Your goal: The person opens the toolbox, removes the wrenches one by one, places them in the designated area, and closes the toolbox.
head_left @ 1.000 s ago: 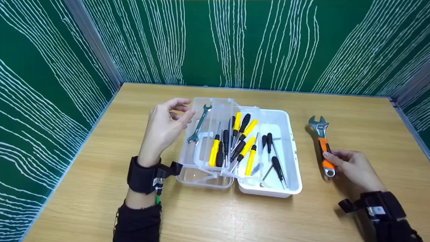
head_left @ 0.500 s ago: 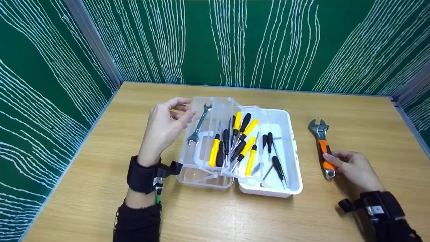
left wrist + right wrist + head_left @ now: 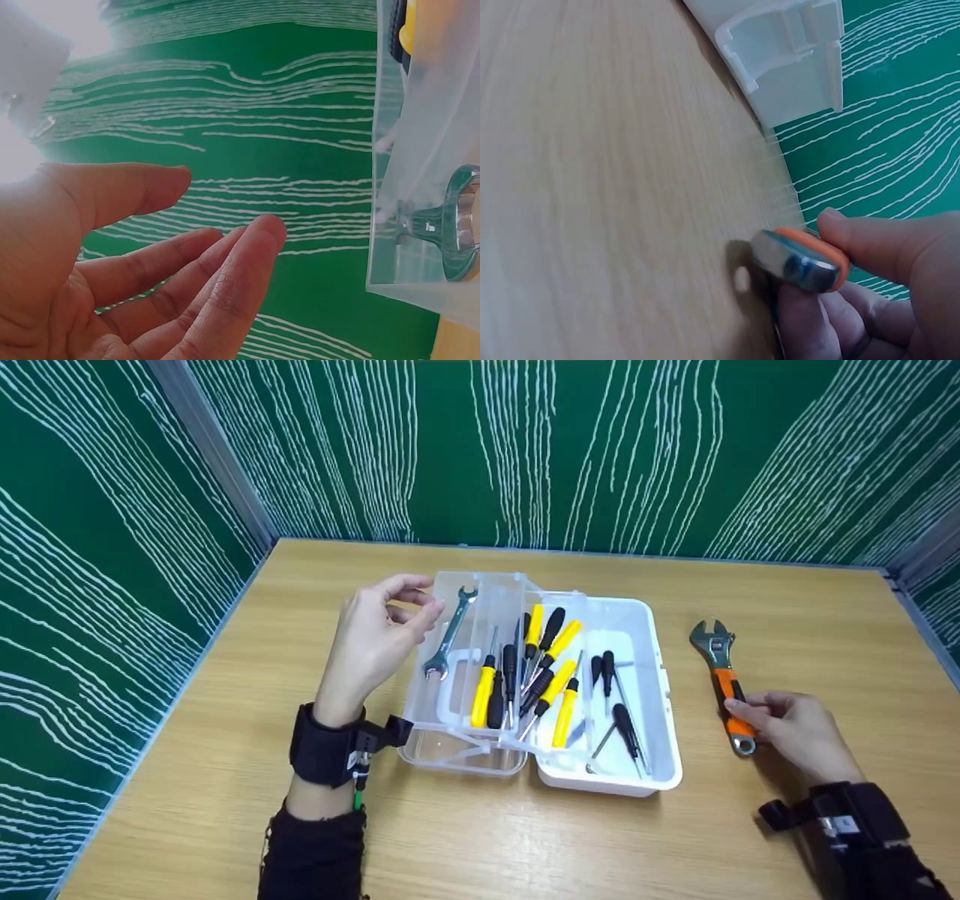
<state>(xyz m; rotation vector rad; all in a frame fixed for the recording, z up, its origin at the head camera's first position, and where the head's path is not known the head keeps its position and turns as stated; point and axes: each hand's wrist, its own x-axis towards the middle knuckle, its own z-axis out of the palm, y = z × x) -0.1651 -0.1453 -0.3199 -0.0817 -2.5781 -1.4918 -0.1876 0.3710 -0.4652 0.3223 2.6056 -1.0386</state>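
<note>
Say 12 o'clock is the far side of the bench (image 3: 562, 847). The right hand (image 3: 801, 733) pinches the orange and black handle of a big wrench (image 3: 724, 682) with its thumb and fingers. The big wrench is at 3 o'clock from the white box (image 3: 634, 634), and its silver mouth points nearly to 12, leaning a bit to 11. I can't tell if it touches the bench. The left hand (image 3: 371, 634) holds nothing. Its fingers are a little bent, with a gap between them and the thumb. It is near the see-through tray (image 3: 421, 701), at 9 o'clock. An all-silver wrench (image 3: 451, 634) lies in that tray. Yellow screwdrivers (image 3: 482, 701) sit there too. Some black tools (image 3: 624, 724) lie at 5 o'clock in the box.
</note>
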